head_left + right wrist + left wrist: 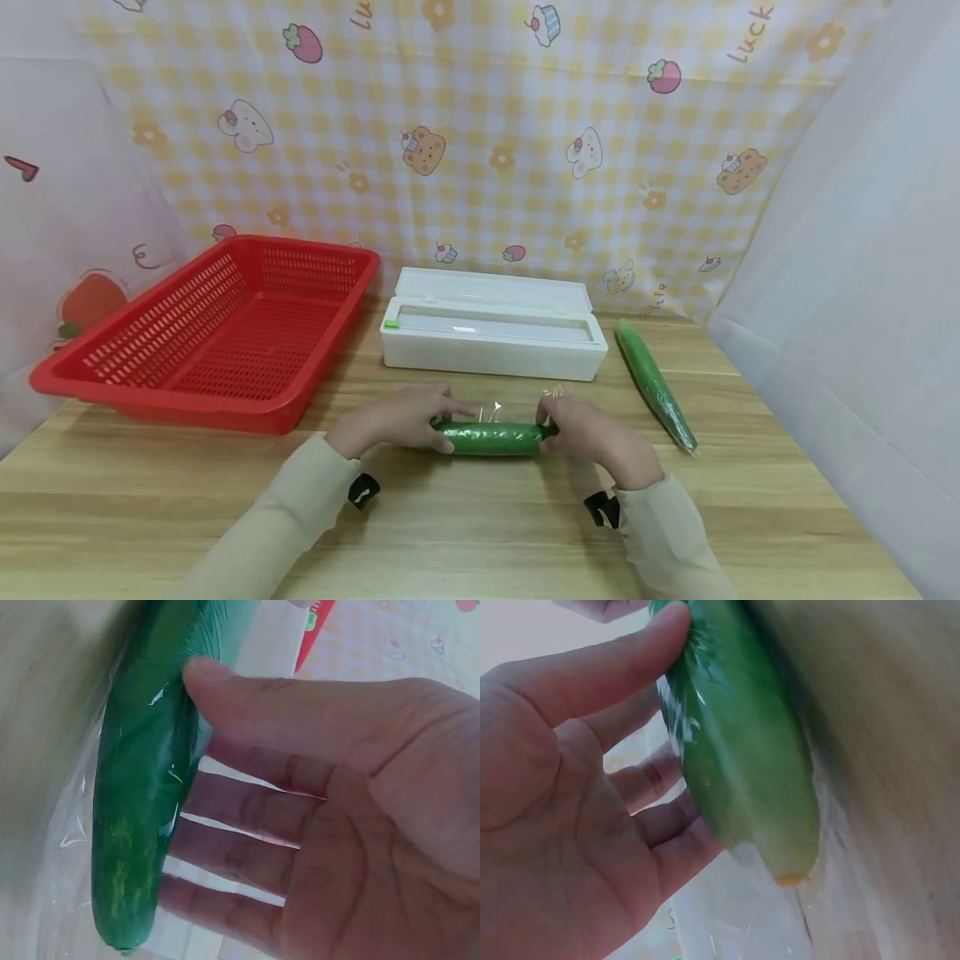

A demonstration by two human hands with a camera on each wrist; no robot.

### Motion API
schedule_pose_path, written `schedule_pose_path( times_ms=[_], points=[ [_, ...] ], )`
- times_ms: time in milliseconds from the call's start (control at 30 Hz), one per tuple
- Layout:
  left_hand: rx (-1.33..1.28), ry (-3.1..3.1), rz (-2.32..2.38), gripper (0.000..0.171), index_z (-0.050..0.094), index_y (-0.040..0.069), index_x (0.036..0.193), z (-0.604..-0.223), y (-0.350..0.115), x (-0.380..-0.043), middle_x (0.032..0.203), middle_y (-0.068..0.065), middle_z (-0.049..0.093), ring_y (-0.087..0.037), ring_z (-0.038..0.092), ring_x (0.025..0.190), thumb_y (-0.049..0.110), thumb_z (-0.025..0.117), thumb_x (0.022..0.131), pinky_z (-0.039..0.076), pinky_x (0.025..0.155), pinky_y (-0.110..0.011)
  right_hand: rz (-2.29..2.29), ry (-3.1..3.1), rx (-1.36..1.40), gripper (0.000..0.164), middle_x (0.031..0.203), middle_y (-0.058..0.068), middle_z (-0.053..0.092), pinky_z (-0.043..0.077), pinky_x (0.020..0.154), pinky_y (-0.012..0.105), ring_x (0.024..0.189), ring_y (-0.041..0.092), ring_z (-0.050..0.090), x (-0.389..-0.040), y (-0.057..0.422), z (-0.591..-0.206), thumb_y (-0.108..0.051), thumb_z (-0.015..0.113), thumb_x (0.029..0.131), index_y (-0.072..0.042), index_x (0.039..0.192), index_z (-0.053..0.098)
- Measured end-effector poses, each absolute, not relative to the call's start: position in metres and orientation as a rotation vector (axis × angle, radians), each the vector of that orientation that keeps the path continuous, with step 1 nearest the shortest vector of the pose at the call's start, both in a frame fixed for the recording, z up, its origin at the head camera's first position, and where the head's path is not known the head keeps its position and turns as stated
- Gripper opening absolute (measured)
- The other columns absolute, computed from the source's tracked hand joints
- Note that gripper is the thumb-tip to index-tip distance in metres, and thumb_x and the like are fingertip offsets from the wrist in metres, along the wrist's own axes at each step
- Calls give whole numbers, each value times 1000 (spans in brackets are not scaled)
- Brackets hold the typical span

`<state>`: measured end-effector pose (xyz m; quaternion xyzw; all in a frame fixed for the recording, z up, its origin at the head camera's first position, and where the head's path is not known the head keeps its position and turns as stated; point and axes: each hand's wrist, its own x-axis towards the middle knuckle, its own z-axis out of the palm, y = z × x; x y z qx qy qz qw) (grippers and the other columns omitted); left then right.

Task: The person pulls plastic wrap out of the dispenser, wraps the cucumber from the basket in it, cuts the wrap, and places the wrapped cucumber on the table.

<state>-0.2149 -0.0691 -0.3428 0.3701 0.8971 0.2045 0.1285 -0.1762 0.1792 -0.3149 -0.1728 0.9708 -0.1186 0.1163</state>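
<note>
A green cucumber (491, 438) lies crosswise on the wooden table, with shiny clear plastic film around it. My left hand (401, 417) holds its left part, thumb on the near side and fingers behind. On the right part, my right hand (588, 427) grips it in the same manner. In the left wrist view the pale, blunt end of the cucumber (742, 735) extends past my fingers under the film. In the right wrist view, loose film (71, 847) spreads beside the darker end of the cucumber (139, 795).
Behind the hands stands a white cling film box (491, 354) with its lid raised and a small green piece at its left. A second film-wrapped cucumber (654, 383) lies at the right. The red perforated basket (202, 404) stands at the left.
</note>
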Motion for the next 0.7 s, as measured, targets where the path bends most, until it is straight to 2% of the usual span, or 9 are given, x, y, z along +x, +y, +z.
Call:
schedule_pose_path(
  times_ms=[133,267,367,467,600,700],
  points=[
    [985,2519,732,31,58,22,115,-342,-73,-216,104,0,59,-17,54,98,19,67,85,46,86,-39,-339,2820,-427,25,92,6,62,48,83,38,89,19,56,-172,175,-315,-8,75,75,-2,96,62],
    [1009,2453,792,19,63,16,107,-339,-76,-216,105,-2,63,-19,56,102,17,62,89,46,90,-40,-280,2817,-354,26,93,4,56,48,82,37,87,18,50,-169,169,-317,-8,75,75,-2,97,64],
    [1041,2443,779,21,65,10,110,-337,-78,-216,104,-3,61,-18,56,98,17,58,92,47,86,-37,-205,2839,-347,25,93,6,51,47,83,38,89,21,47,-166,166,-318,-8,75,74,0,97,66],
    [1029,2467,751,25,65,9,114,-338,-78,-216,102,-3,58,-15,53,91,19,55,94,46,80,-33,-187,2858,-366,27,95,8,53,47,84,39,90,22,49,-165,165,-320,-5,75,75,0,100,68],
    [969,2531,741,21,65,13,111,-340,-76,-217,96,0,57,-14,50,85,20,53,95,44,78,-33,-251,2876,-383,39,106,12,59,48,88,40,98,25,57,-167,167,-320,-2,74,75,1,112,61],
    [919,2589,729,12,62,17,100,-340,-74,-217,87,3,57,-13,50,81,21,52,95,44,74,-31,-277,2888,-391,32,103,11,62,49,83,40,94,24,59,-169,168,-321,-3,73,76,-2,105,58]
  ],
)
